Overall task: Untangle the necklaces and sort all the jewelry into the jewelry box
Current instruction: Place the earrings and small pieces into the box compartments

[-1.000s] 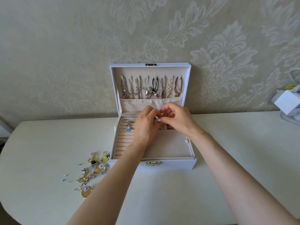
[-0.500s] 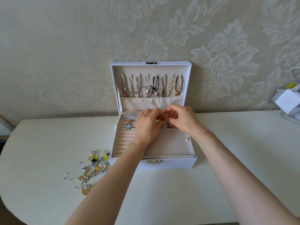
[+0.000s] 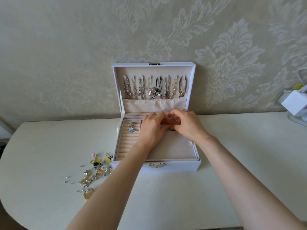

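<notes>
Sorting step — left hand [image 3: 152, 130] and right hand [image 3: 188, 126] pinch a small piece [image 3: 170, 124] over the jewelry box [image 3: 179, 168]; next, likely, seating it.

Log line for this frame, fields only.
left hand, right hand: fingertips meet over jewelry box | grasp: unclear | necklaces: hung in lid | loose jewelry: on table
</notes>
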The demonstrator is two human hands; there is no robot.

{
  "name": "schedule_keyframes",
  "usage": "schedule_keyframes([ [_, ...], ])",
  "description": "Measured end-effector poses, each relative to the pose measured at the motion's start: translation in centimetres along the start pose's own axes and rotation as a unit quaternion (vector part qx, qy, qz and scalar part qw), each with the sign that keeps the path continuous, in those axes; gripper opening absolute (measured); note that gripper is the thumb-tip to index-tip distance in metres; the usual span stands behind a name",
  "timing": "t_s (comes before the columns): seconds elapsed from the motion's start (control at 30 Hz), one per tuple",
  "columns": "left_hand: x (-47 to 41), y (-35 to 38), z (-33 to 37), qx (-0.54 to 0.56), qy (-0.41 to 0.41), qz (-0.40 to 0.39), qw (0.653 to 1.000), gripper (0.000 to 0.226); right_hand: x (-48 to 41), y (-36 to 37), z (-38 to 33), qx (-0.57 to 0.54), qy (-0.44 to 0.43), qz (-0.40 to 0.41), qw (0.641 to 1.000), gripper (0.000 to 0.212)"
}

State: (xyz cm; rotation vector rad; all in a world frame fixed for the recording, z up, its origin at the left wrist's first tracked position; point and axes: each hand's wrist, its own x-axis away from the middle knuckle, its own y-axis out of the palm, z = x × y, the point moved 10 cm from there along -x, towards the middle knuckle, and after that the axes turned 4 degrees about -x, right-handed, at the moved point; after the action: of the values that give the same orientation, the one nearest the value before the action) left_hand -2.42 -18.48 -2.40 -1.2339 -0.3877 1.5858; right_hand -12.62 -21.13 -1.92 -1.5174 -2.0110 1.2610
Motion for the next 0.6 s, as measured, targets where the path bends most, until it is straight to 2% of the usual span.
schedule_keyframes([
  [0.33,0.1,0.3,0.3,-0.017,0.018,-0.015,1.000,0.012,0.0,-0.3,-0.4,0.045,-0.030,0.022,0.998,0.037],
  [0.6,0.1,-1.0,0.3,-0.011,0.010,0.039,0.999,0.008,0.3,-0.5,-0.5,0.045,-0.029,0.034,0.998,0.038],
])
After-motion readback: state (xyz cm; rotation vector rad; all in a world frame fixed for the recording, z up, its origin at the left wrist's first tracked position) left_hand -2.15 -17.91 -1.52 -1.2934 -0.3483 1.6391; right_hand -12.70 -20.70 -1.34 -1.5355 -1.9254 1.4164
